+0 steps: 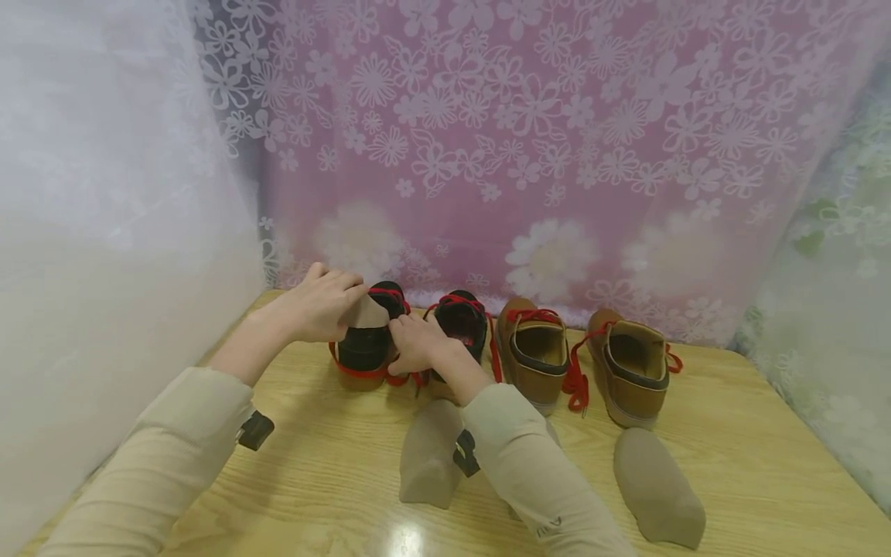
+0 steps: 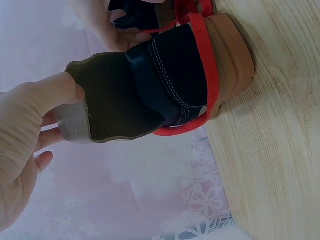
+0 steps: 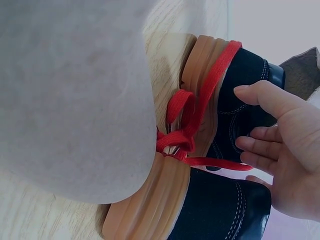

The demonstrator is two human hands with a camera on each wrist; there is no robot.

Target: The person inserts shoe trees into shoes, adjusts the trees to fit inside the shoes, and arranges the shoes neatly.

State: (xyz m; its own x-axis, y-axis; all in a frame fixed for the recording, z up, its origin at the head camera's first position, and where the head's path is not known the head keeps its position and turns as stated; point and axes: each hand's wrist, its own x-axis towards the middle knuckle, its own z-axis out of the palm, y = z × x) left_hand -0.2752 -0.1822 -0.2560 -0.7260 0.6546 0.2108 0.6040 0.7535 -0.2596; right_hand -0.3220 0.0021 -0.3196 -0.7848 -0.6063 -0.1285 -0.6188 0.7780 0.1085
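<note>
My left hand [image 1: 323, 302] pinches the back end of a greyish-brown moulded shoe insert [image 1: 367, 313], thumb on its hollow inner face and fingers behind. The insert's other end sits in the opening of the leftmost black shoe [image 2: 175, 70], which has a tan sole and a red lace round its heel. Beside that shoe, on its right, is my right hand [image 1: 420, 340]. In the right wrist view its fingers [image 3: 262, 145] are loosely bent at the shoe's side and the thumb lies near the heel. A knotted red lace [image 3: 180, 132] hangs between the two black shoes.
To the right stand a second black shoe [image 1: 465, 325] and two brown shoes with red laces, one in the middle [image 1: 539, 379] and one farther right [image 1: 636, 394]. More inserts lie in front, one by my right sleeve [image 1: 428, 456] and one at right [image 1: 657, 487]. Floral curtains [image 1: 487, 155] surround the wooden table [image 1: 313, 495].
</note>
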